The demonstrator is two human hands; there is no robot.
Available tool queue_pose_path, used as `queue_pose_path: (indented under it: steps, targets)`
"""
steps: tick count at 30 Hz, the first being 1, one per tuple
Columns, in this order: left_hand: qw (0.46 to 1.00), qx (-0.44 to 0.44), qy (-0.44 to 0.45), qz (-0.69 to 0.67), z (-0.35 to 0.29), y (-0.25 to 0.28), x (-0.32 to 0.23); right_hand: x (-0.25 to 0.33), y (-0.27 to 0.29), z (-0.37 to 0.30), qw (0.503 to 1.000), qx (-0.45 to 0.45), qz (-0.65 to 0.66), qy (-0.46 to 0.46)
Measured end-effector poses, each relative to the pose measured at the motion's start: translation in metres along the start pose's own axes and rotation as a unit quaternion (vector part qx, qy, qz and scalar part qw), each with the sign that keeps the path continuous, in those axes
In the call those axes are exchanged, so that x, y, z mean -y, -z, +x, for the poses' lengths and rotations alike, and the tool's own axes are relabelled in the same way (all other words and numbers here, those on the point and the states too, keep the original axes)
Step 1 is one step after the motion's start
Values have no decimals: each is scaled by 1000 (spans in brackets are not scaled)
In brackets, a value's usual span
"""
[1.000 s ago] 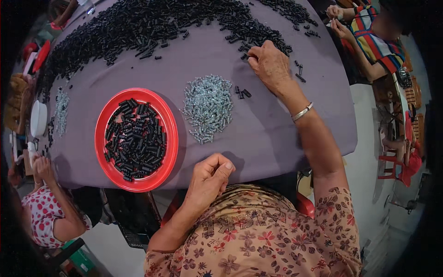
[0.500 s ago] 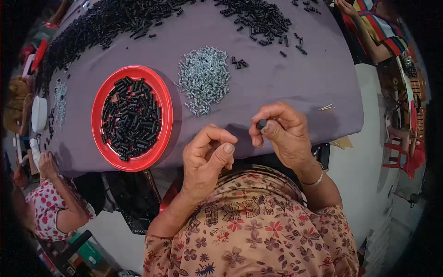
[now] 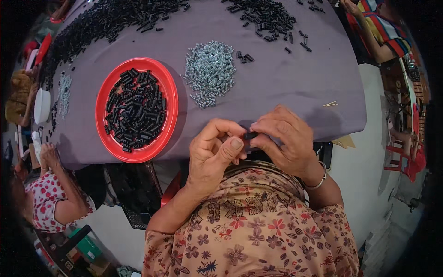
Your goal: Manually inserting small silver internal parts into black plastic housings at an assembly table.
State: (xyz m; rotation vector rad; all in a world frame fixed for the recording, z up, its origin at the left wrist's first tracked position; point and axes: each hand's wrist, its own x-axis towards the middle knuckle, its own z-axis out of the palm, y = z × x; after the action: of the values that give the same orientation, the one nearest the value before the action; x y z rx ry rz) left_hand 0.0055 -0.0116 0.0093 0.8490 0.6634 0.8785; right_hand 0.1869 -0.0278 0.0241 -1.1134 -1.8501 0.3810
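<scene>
Your two hands come together by the near edge of the worktop [image 3: 300, 78], with one small black piece [image 3: 250, 135] between them. Your right hand [image 3: 288, 143] grips it between thumb and forefinger, so the piece lies at about nine o'clock from that palm. Your left hand [image 3: 212, 150] is half curled, its thumb near the forefinger; I cannot tell whether it pinches anything, or whether its fingertips touch the piece or stop just beside it.

What seems to matter most is the line-up: the piece's long axis runs roughly nine to three o'clock, one end facing your left fingertips. Your right hand is the nearer, already on it.

From the piece, the pile of silvery springs [image 3: 210, 69] sits at eleven o'clock, three loose black pieces [image 3: 245, 57] at twelve, and the red tray [image 3: 172, 106], filled with more black pieces [image 3: 136, 111], between nine and ten.
</scene>
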Motion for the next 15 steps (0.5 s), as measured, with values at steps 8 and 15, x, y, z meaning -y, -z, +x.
queue_pose_path:
  steps: [8,15]
  targets:
    - [994,16,81,-65,5,-1,-4,-5,1,0,998,-26,18,51]
    - [995,25,94,-8,9,7,0,-7,-4,-2,997,-17,8,81]
